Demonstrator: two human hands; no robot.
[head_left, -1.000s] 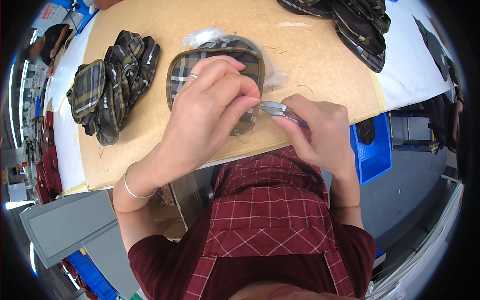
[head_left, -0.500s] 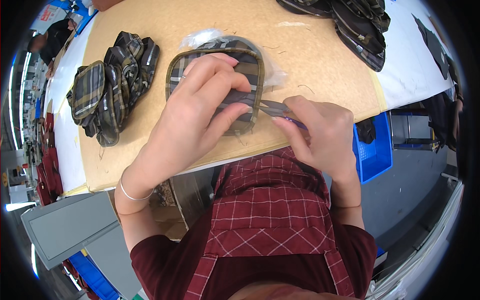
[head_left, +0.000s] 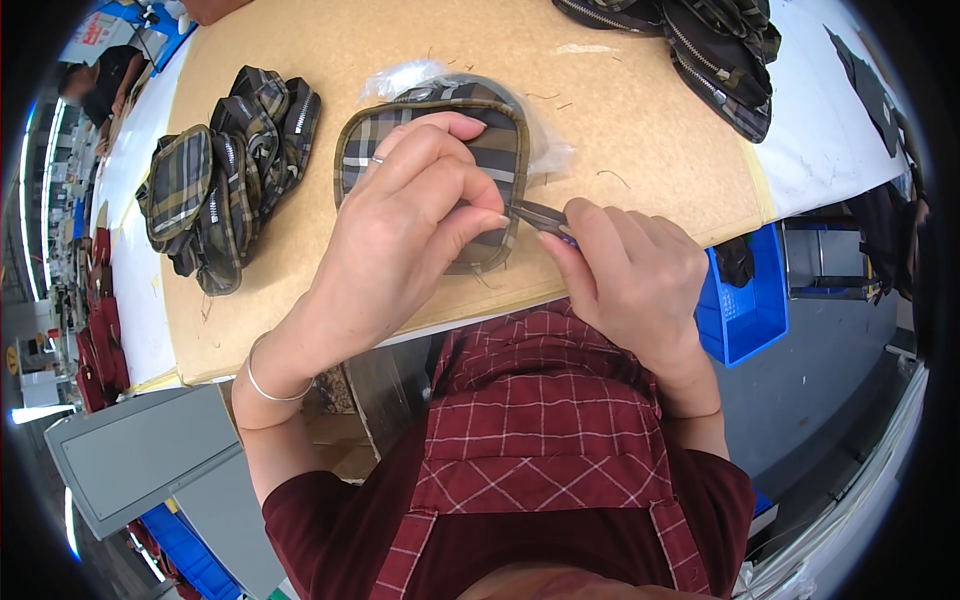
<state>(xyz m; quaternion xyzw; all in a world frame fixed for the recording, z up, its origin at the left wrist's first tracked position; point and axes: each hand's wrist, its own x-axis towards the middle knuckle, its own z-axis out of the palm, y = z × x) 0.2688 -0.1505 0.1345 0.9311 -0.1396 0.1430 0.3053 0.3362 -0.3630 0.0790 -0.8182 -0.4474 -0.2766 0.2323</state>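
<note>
A plaid pouch [head_left: 503, 150] with dark piping lies on the table in front of me. Across its front rests my left hand [head_left: 395, 220], thumb and forefinger pinched together near the right edge; whatever is between the tips is too small to make out. My right hand [head_left: 640, 265] is closed around a pair of thread snips [head_left: 540, 214]. Their dark blades point left, with the tips at the pouch's right-hand piping. Most of the snips' handle is hidden inside my fingers.
More plaid pouches [head_left: 180, 190] with zippers are heaped at the left, and others [head_left: 700, 70] at the far right. Clear plastic [head_left: 545, 150] sticks out behind the pouch. Thread scraps dot the tan tabletop [head_left: 640, 130]. A blue crate [head_left: 755, 310] stands below the right edge.
My left thumb and forefinger have come together into a tighter pinch. The right hand has shifted slightly left, and the snips' blades look closer together.
</note>
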